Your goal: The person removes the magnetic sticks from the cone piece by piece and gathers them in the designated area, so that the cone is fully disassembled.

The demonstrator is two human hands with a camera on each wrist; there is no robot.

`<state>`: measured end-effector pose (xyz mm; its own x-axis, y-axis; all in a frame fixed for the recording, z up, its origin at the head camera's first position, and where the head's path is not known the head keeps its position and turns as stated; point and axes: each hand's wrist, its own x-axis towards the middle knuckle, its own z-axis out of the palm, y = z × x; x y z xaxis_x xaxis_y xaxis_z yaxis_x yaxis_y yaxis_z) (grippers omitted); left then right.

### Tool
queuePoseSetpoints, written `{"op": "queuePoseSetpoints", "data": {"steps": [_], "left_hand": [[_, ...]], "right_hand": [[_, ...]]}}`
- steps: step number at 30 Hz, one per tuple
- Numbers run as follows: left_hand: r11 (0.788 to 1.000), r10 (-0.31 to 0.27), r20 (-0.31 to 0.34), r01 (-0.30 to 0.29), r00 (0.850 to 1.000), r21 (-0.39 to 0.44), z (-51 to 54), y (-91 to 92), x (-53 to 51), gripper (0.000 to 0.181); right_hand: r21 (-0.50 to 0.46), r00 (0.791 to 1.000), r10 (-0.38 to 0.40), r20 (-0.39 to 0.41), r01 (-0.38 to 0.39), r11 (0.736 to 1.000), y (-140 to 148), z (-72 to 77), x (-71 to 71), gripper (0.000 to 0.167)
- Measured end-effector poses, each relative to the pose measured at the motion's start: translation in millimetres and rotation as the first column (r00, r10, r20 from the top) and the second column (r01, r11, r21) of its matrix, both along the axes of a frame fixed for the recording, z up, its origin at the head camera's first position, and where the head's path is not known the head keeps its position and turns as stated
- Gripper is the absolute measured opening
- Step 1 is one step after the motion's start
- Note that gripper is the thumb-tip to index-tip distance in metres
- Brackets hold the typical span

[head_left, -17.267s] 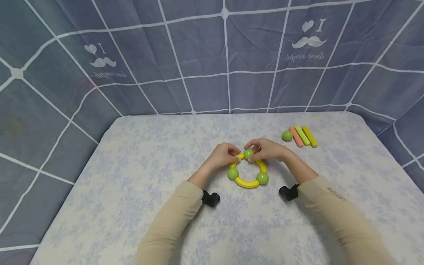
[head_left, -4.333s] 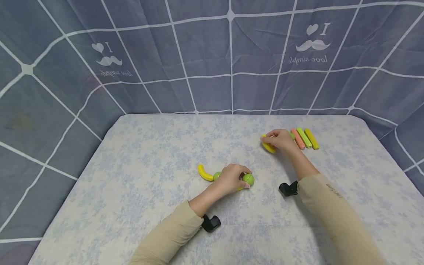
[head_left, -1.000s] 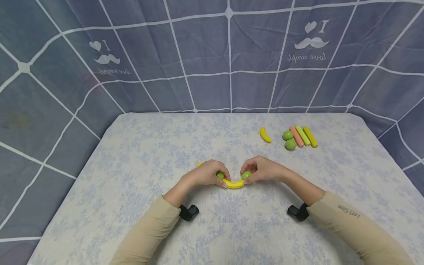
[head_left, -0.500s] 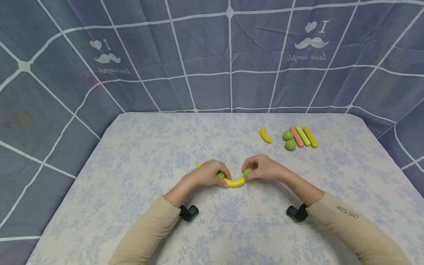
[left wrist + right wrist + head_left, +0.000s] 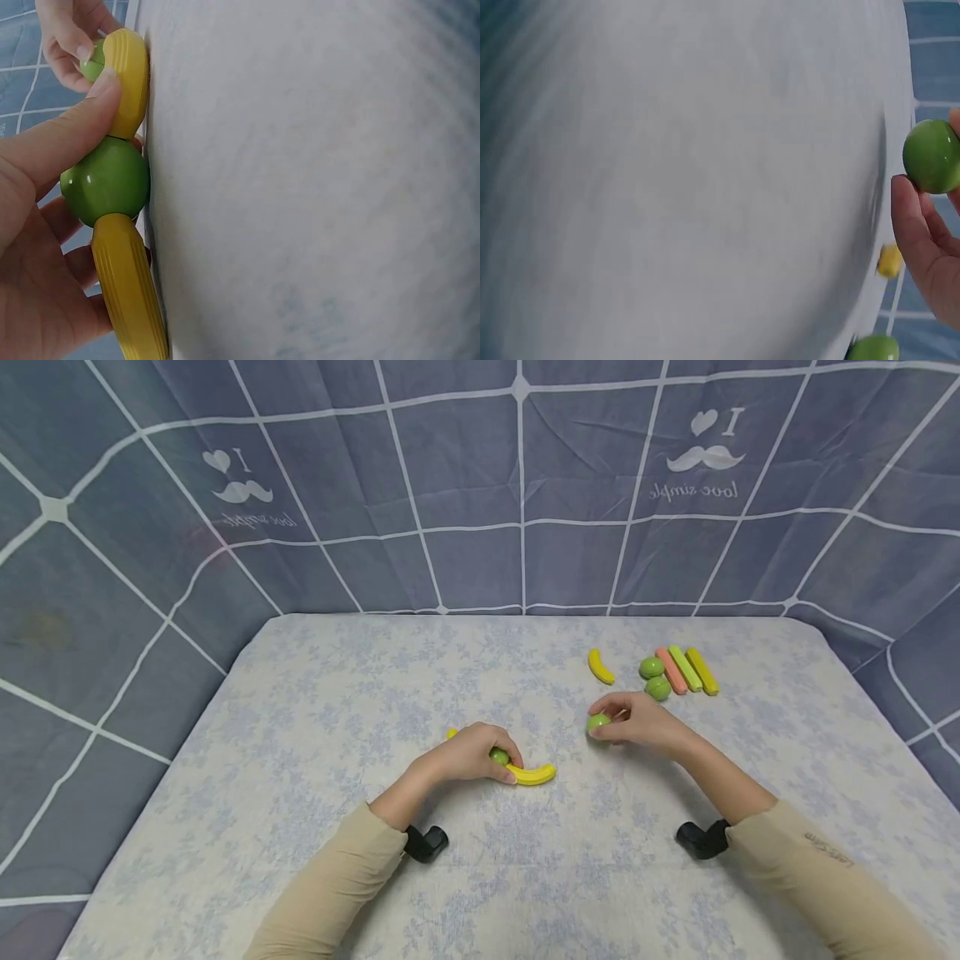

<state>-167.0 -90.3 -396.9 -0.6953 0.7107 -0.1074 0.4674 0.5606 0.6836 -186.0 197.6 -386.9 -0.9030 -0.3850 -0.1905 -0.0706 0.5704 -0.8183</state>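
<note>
Grip of right hand [image 5: 639,720] clamped on green ball [image 5: 597,722], left hand [image 5: 474,752] pinching curved yellow piece [image 5: 536,775]

3 sticks [image 5: 686,668] side by side, pink, lime and yellow, floral tablecloth [image 5: 360,693], blue white-lined curtain [image 5: 472,568] behind

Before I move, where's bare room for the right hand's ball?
Bare: the near table between the sleeves, and its left side beyond the left hand. Crowded: back right, where two green balls sit close beside three sticks, a lone yellow arc nearby.
</note>
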Motion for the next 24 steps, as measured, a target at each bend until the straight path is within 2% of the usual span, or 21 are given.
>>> {"op": "queuePoseSetpoints", "data": {"steps": [5, 12, 19, 24], "left_hand": [[1.0, -0.01, 0.005, 0.01, 1.0, 0.007, 0.6, 0.3, -0.6, 0.014], [1.0, -0.019, 0.004, 0.019, 1.0, 0.004, 1.8, 0.5, -1.4, 0.014], [1.0, -0.019, 0.002, 0.02, 1.0, -0.008, 2.2, 1.2, -2.1, 0.014], [1.0, -0.021, 0.013, 0.021, 1.0, -0.006, 3.5, 2.0, -1.2, 0.014]], "right_hand": [[0.035, 0.999, -0.029, -0.04, 0.031, 0.999, 20.2, 4.1, -0.8, 0.041], [0.069, 0.992, -0.107, -0.073, 0.112, 0.991, 50.6, 12.1, 3.8, 0.048], [0.101, 0.98, -0.173, -0.097, 0.183, 0.978, 81.1, 6.1, 5.4, 0.049], [0.117, 0.972, -0.206, -0.111, 0.219, 0.969, 90.8, 1.9, 4.8, 0.05]]}}
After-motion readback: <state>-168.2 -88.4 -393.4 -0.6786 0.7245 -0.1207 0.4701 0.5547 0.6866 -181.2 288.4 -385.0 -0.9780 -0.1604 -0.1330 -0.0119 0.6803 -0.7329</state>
